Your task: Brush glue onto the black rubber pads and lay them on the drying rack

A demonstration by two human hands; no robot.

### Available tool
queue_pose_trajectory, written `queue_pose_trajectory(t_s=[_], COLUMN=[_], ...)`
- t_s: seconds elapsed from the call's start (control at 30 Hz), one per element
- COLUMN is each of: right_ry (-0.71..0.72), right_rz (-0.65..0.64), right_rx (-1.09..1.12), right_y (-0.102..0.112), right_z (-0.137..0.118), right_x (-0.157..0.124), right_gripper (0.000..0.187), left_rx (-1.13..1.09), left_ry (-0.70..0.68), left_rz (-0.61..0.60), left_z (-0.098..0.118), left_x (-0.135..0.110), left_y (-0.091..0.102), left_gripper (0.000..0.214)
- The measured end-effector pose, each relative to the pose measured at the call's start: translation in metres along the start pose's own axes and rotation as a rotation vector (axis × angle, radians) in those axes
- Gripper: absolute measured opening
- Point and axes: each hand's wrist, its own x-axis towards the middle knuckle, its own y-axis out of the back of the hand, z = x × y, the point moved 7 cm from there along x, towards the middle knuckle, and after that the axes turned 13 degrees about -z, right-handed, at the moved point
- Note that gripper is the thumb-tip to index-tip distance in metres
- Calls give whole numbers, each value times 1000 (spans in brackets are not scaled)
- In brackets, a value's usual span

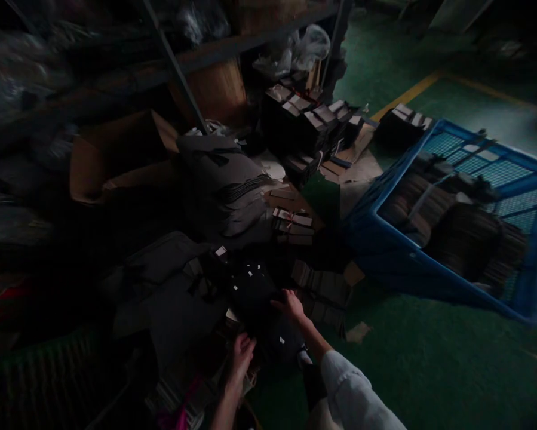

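Observation:
A dark stack of what looks like cut cloth (252,292), with small white tags on it, lies low in front of me. My right hand (291,306) is at its right edge, thumb over the dark material and the other fingers bent; the dim light hides part of the grip. Nearer to me, my left hand (242,351) hovers by the stack's lower left side, fingers loosely bent and apart, with nothing visible in them. Grey cloth pieces (178,316) spread out to the left of the stack.
A blue plastic crate (371,239) holding dark bundles stands on the green floor at right. Tied bundles (326,292) lie beside the stack. Behind are a grey cloth pile (223,179), an open cardboard box (86,167), more bundles (313,122) and a metal shelf (259,42).

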Motion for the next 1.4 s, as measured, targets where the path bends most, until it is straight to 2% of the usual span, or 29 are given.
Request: queue_pose_trajectory(t_s=[0.1, 0.2, 0.3, 0.4, 0.5, 0.6, 0.73, 0.9, 1.03, 1.27, 1.4], right_ry=[-19, -71, -128, -157, -104, -56, -107, -183, -87, -26, 9], right_rz=[-42, -86, -159, -209, -220, -250, -287, -244, -320, -399, -393], right_rx=[-40, -80, -107, -131, -153, -66, 61, 166, 216, 95, 193], right_y=[-9, -20, -30, -36, -38, -42, -50, -58, -65, -44, -43], right_z=[-2, -5, -8, -13, -23, -25, -7, 9, 4, 3, 0], right_x=[35, 60, 76, 87, 95, 104, 113, 114, 119, 130, 127], right_gripper=[64, 67, 70, 80, 91, 93, 93, 104, 92, 87, 93], left_rx=[110, 153, 275, 412, 442, 466, 481, 476, 431, 358, 375], left_ry=[17, 10, -67, -133, -148, -141, -139, -96, -144, -150, -127], left_rz=[81, 119, 149, 180, 187, 184, 177, 171, 195, 188, 197], left_z=[8, 7, 13, 22, 25, 25, 24, 19, 18, 13, 12], left_x=[29, 47, 54, 52, 49, 50, 53, 54, 53, 51, 49], left_y=[-7, -7, -5, -5, -4, -5, -9, -11, -8, -5, -5], left_gripper=[34, 38, 41, 47, 51, 47, 39, 34, 36, 43, 41])
